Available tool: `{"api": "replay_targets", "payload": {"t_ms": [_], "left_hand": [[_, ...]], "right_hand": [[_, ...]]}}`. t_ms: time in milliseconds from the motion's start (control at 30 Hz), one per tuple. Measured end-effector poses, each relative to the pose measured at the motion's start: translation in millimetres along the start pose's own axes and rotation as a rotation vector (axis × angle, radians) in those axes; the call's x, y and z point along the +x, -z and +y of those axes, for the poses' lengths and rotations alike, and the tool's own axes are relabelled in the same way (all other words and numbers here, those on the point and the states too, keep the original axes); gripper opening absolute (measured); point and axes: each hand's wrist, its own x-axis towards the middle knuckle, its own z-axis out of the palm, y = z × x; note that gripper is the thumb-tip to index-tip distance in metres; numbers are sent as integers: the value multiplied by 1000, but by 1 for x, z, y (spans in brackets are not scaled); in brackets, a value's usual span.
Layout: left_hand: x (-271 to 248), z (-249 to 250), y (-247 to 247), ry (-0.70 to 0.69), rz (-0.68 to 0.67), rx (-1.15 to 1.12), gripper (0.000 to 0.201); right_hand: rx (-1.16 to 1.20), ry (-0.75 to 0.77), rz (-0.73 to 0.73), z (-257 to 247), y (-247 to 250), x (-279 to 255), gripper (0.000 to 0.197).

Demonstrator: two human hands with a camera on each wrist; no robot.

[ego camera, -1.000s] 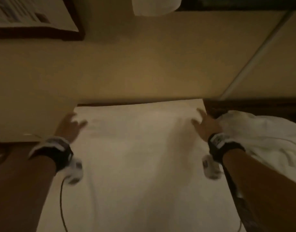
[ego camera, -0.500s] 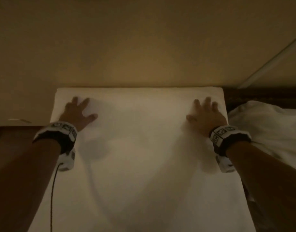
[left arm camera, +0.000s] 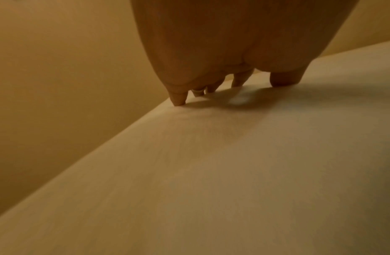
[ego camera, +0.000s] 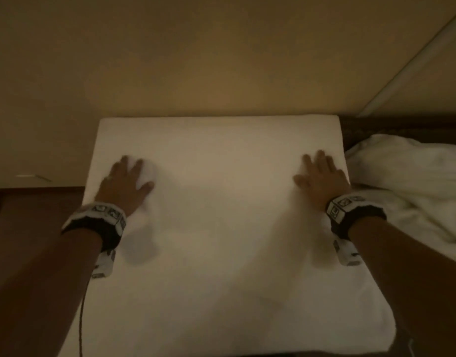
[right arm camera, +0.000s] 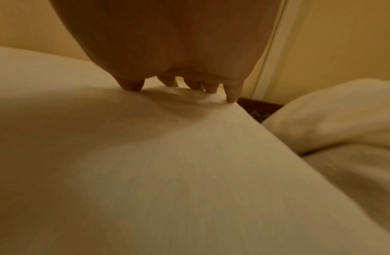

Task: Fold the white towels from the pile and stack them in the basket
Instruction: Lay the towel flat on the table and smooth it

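Note:
A white towel (ego camera: 221, 202) lies spread flat in front of me, its far edge straight against the wall. My left hand (ego camera: 126, 181) presses palm down on its left side with fingers spread; the fingertips (left arm camera: 178, 101) touch the cloth near the towel's (left arm camera: 233, 172) left edge. My right hand (ego camera: 321, 179) presses flat on the right side, fingertips (right arm camera: 232, 98) at the towel's (right arm camera: 146, 163) right edge. A crumpled pile of white towels (ego camera: 412, 189) lies just right of it, also in the right wrist view as the pile (right arm camera: 333, 120). No basket is in view.
A beige wall (ego camera: 221, 60) rises right behind the towel. Dark wooden furniture (ego camera: 36, 202) borders the left side, and a dark patterned strip (ego camera: 376, 127) runs behind the pile. A pale door frame (ego camera: 415, 63) slants at the upper right. A thin cable (ego camera: 81, 318) hangs from my left wrist.
Both hands have slid toward me from the far corners of the towel, palms flat on it. The view has tilted down, so the towel fills more of the picture.

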Motion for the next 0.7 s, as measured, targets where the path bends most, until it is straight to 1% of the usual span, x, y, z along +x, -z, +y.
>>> {"api": "replay_targets", "payload": {"t_ms": [100,200,267,367,433,500,600,700], "left_hand": [[-59,-11,-18,-18,-39,36,72],[-109,-23,-36,-19,-55,81,73],[-137,-31,-48,-17,-75,99,76],[-167,-40,-60,-9,-112,119,79],[-177,-41,-63,-2,-138,124,79],[-177,-41,-61,2,-169,119,80],[-161,-38,-53,7,-211,123,82],[-132,-31,-40,10,-246,121,85]], "right_hand": [[8,-19,-15,2,-18,-56,69],[3,-32,-73,7,-42,-99,71],[-25,-33,-116,9,-54,-125,78],[13,-39,-149,8,-67,-165,80],[17,-49,-174,4,-68,-186,84],[28,-59,-212,3,-69,-190,89],[16,-69,-247,2,-59,-172,96],[-19,-65,-255,3,-42,-142,100]]}}
